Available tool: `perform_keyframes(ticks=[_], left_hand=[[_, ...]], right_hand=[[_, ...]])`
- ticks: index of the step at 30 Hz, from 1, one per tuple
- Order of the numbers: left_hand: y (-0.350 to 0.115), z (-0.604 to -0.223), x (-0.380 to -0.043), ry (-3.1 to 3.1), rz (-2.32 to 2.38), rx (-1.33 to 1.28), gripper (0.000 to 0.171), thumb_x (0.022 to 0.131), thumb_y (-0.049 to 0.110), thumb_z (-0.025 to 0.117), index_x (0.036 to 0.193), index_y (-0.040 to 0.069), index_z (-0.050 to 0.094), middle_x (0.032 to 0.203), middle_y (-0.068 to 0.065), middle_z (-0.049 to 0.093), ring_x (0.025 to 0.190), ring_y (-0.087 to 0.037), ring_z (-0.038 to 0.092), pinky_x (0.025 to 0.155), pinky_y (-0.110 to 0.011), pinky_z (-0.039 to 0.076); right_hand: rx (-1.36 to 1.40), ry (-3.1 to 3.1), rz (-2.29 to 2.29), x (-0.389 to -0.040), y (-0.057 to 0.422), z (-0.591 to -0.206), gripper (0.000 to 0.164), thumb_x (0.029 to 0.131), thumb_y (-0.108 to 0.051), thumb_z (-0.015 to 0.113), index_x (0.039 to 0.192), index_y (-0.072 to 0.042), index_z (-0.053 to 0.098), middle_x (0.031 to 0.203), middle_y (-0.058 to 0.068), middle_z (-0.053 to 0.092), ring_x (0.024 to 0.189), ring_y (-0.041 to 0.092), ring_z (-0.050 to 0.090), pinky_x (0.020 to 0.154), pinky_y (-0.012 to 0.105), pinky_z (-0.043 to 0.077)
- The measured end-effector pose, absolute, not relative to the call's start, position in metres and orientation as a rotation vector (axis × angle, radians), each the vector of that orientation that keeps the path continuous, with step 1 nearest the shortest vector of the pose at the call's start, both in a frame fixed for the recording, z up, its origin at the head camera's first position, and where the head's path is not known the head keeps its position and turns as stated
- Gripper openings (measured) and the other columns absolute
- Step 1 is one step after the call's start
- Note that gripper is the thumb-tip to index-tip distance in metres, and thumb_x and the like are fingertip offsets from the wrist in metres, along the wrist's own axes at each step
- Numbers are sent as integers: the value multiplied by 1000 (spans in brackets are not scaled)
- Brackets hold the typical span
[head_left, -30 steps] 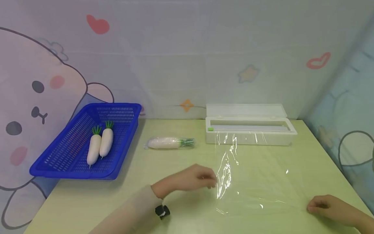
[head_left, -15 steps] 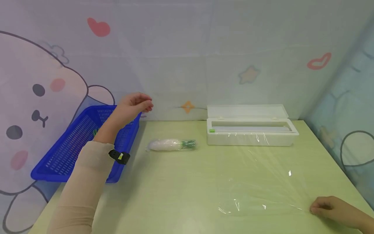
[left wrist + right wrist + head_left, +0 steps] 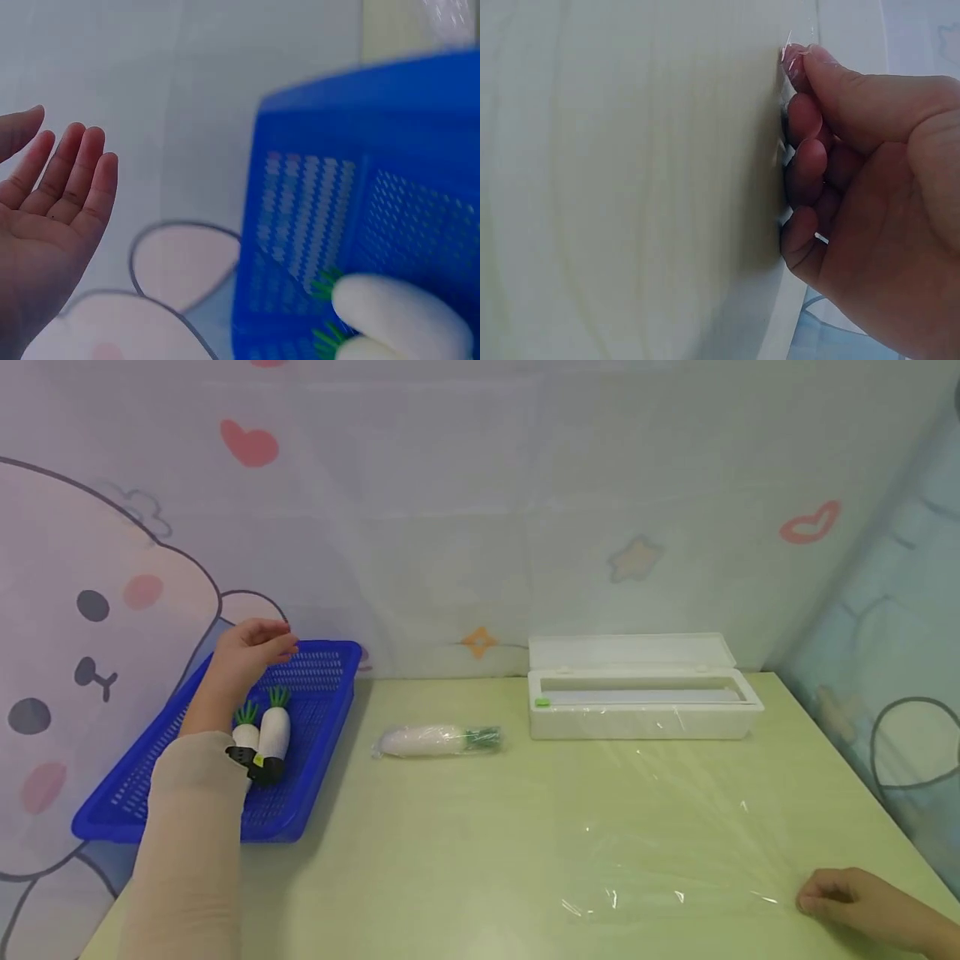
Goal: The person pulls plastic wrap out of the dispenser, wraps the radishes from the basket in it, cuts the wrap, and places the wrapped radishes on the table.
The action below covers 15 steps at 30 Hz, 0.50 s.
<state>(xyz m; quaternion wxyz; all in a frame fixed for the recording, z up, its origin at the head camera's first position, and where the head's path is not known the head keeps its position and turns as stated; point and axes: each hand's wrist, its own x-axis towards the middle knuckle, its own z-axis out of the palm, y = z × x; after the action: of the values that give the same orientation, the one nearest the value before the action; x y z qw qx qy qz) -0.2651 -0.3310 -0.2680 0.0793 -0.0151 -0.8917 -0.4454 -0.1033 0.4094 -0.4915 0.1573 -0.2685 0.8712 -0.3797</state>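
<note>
My left hand [image 3: 238, 668] hovers over the far left part of the blue basket [image 3: 321, 768], its fingers loosely extended and holding nothing. In the left wrist view, the palm shows beside the basket wall. Two white radishes [image 3: 274, 731] with green tops lie inside the basket, partly hidden by my wrist and its black strap. On the right, my right hand [image 3: 862, 902] pinches a corner of clear cling film [image 3: 660, 843] between thumb and forefinger, the other fingers curled. The film spreads over the table from the white cling film dispenser [image 3: 645, 723].
A radish wrapped in film [image 3: 427, 741] lies at the table's middle back, between basket and dispenser. The dispenser's lid [image 3: 630, 651] stands raised, with a green slider [image 3: 542, 702] at its left end. A patterned curtain [image 3: 450, 527] hangs behind the table [image 3: 420, 860].
My left hand has left the film's left side and swung up and left to above the basket. My right hand stays at the film's corner. The film's left part now lies flatter.
</note>
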Motion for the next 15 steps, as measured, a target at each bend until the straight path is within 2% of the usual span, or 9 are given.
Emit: perform_keyframes(ticks=[4,7,10,15], left_hand=[[-353,-287,-265,-2707,-1300,64,56,101,34,47,141,-3,39,135,-22,49,97,-4,56,93,-26,49],[-366,-304,-263,-2769,-1239,105,53,102,29,46,140,-7,39,134,-27,49,107,-22,58,94,-34,49],[-378,-319,-260,-2825,-1170,123,51,102,26,47,137,-11,40,133,-32,48,113,-38,55,92,-40,50],[-388,-336,-257,-2851,-1204,157,56,101,28,47,137,-14,36,136,-35,42,116,-47,50,98,-53,43]], right_hand=[[-798,2515,-1106,-101,408,-493,20,96,2,51,93,-13,65,85,-21,59,72,-3,47,59,20,40],[-807,2534,-1108,-100,406,-493,21,95,3,52,92,-13,65,85,-21,58,72,-3,47,58,20,40],[-809,2541,-1109,-100,405,-494,21,95,3,52,92,-13,64,85,-20,58,72,-3,47,58,20,40],[-799,2571,-1094,-101,403,-496,20,95,2,52,93,-14,64,83,-19,58,71,-2,48,58,20,40]])
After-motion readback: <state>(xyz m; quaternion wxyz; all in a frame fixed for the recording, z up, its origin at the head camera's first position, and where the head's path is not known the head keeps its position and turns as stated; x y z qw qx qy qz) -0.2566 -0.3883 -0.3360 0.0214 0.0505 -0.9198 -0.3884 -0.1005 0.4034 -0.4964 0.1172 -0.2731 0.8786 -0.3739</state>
